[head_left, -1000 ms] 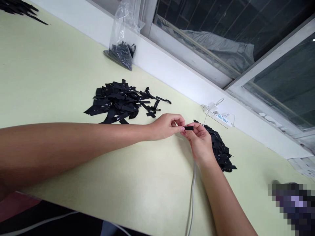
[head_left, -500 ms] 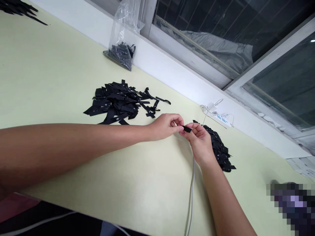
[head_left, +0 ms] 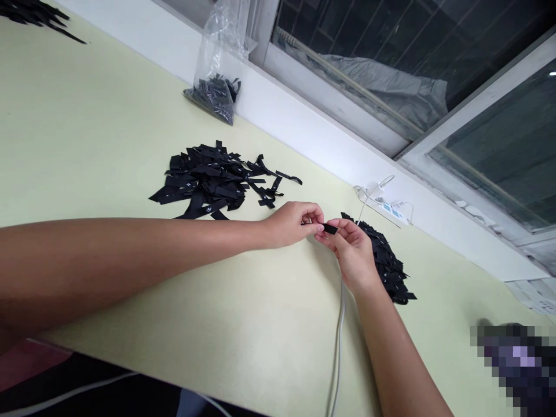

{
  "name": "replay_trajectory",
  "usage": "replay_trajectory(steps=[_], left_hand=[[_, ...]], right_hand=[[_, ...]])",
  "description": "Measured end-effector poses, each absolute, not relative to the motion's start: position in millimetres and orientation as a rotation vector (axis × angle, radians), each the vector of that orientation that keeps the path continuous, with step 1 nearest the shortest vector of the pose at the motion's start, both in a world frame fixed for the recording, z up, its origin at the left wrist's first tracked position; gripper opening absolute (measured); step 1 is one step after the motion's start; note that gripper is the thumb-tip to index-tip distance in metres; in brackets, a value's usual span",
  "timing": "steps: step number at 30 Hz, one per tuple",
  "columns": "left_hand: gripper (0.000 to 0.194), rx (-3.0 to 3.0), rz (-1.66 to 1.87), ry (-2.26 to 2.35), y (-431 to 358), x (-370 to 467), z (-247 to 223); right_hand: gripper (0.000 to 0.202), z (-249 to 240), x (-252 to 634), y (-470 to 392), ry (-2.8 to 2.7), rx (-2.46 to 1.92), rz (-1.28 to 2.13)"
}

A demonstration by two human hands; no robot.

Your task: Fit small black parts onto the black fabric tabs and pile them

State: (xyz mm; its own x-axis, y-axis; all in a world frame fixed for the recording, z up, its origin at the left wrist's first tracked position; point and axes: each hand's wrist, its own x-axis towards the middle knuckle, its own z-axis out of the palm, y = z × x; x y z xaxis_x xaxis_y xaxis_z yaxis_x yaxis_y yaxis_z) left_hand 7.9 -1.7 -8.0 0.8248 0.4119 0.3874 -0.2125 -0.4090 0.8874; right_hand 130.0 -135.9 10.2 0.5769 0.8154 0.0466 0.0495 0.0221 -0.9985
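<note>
Between my two hands is a short black fabric strip (head_left: 330,229). My left hand (head_left: 295,223) pinches its left end between thumb and fingers. The fingers of my right hand (head_left: 354,249) are closed on the strip's other part, their tips almost touching those of the left. A loose pile of black fabric strips (head_left: 208,176), some with small white marks, lies beyond my left forearm. Partly hidden behind my right hand is a second pile of black strips (head_left: 388,263).
A clear plastic bag (head_left: 215,87) with black strips inside leans near the white wall. More dark strips (head_left: 35,14) lie at the far left. A white power strip (head_left: 386,207) sits by the wall, and a pale cable (head_left: 341,336) runs across the table under my right hand.
Both hands stay almost in the same place, with slight finger movement on the black strip. A little of it now shows behind the left thumb.
</note>
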Motion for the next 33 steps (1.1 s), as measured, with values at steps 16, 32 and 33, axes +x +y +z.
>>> replay_trajectory(steps=[16, 32, 33], left_hand=[[0.002, 1.981, 0.698, 0.151, -8.0, 5.1, -3.3], [0.004, 1.94, 0.683, 0.11, -7.4, 4.2, -1.6], [0.005, 1.943, 0.679, 0.111, -7.5, 4.0, -1.4]], right_hand=[[0.043, 10.0, 131.4, -137.9, -0.939, -1.49, 0.674], [0.03, 9.7, 132.9, -139.1, -0.939, -1.488, 0.628], [0.03, 9.1, 133.1, -138.5, -0.935, -1.497, 0.617]])
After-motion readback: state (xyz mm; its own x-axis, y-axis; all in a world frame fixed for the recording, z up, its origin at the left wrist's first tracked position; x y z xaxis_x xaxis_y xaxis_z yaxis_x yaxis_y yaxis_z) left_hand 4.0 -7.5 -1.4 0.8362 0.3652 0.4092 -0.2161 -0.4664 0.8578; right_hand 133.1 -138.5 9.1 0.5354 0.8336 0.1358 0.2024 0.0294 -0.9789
